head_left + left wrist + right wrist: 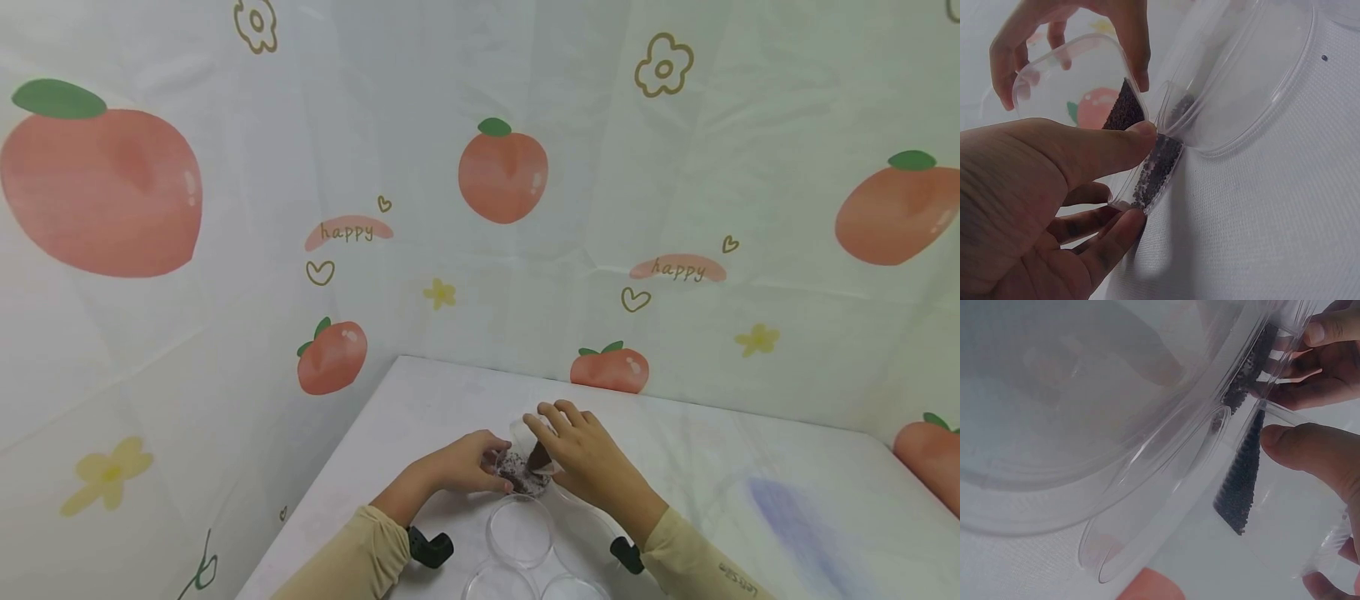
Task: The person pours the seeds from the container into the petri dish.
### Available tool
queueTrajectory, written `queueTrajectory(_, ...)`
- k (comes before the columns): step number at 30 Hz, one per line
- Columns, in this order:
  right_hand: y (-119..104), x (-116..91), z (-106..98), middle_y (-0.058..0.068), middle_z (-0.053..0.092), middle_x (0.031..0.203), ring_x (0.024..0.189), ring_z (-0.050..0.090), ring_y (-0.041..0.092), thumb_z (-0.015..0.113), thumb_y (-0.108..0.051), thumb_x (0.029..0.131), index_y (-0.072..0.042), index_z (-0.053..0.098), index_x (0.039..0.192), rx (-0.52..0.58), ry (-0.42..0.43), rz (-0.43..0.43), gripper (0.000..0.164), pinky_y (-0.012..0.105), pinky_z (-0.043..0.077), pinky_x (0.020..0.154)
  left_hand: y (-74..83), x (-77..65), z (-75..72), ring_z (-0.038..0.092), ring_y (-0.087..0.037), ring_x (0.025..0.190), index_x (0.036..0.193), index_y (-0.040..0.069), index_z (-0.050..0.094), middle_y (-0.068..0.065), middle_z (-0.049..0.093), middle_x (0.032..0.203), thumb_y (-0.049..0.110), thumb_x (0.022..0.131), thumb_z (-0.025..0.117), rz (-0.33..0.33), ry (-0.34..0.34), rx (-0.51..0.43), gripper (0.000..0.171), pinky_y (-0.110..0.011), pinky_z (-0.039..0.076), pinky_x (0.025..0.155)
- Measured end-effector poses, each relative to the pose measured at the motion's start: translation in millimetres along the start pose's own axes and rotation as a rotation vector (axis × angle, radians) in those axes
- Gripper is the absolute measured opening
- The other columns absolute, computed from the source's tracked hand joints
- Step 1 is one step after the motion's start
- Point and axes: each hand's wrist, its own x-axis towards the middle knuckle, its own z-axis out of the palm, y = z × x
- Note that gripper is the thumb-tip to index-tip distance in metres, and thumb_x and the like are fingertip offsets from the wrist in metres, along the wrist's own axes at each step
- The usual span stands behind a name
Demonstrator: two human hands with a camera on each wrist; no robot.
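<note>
In the head view my left hand [465,467] grips the side of a round clear dish [1124,204] standing on the table. A layer of fine dark granules [1159,169] covers the dish's bottom. My right hand [588,450] holds a clear plastic tub [1291,519] tipped on its side over the dish. Dark granules [1241,481] have gathered in a wedge at the tub's lowered corner, close over the dish's rim. In the right wrist view the right thumb [1304,447] presses the tub's wall near that corner.
Several round clear dishes stand on the near side, one dish [520,533] close to the filled one. A single dark granule [1324,58] lies on the white tabletop [697,467]. Black wrist devices [431,547] show below the forearms. Fruit-printed cloth [502,275] hangs behind the table.
</note>
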Motion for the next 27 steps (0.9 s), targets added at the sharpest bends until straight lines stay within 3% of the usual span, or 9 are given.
queueTrajectory(7, 2.4, -0.6, 3.0, 0.009, 0.062, 0.134, 0.122, 0.057, 0.030, 0.106, -0.027, 0.049, -0.014, 0.058, 0.141, 0.000, -0.002, 0.032, 0.104, 0.041, 0.059, 0.076, 2.0, -0.3, -0.9, 0.070, -0.031, 0.117, 0.148, 0.000, 0.058, -0.014, 0.063, 0.137, 0.023, 0.088, 0.087, 0.020, -0.004, -0.006, 0.070, -0.041, 0.063, 0.098)
queueTrajectory(15, 11.2, -8.2, 5.6, 0.010, 0.066, 0.131, 0.118, 0.064, 0.030, 0.106, -0.037, 0.054, -0.010, 0.059, 0.141, 0.057, 0.034, 0.198, 0.103, 0.043, 0.064, 0.073, 2.5, 0.0, -0.5, 0.071, -0.032, 0.117, 0.147, -0.002, 0.058, -0.016, 0.062, 0.138, 0.020, 0.088, 0.087, 0.032, -0.006, -0.030, 0.069, -0.040, 0.063, 0.097)
queueTrajectory(21, 24.1, -18.2, -6.6, 0.012, 0.062, 0.141, 0.126, 0.062, 0.035, 0.102, -0.039, 0.065, -0.007, 0.054, 0.148, 0.308, 0.017, 0.413, 0.101, 0.052, 0.065, 0.083, 3.3, 0.6, -0.5, 0.071, -0.033, 0.117, 0.147, -0.002, 0.058, -0.016, 0.062, 0.139, 0.019, 0.088, 0.087, 0.025, 0.002, -0.030, 0.069, -0.042, 0.063, 0.097)
queueTrajectory(27, 49.0, -42.2, -9.0, 0.014, 0.062, 0.140, 0.122, 0.064, 0.036, 0.100, -0.035, 0.072, -0.004, 0.051, 0.151, 0.675, 0.055, 0.605, 0.098, 0.045, 0.067, 0.084, 0.9, 1.3, -0.5, 0.070, -0.030, 0.117, 0.148, 0.000, 0.057, -0.014, 0.063, 0.136, 0.023, 0.089, 0.086, 0.013, -0.004, -0.015, 0.070, -0.037, 0.062, 0.098)
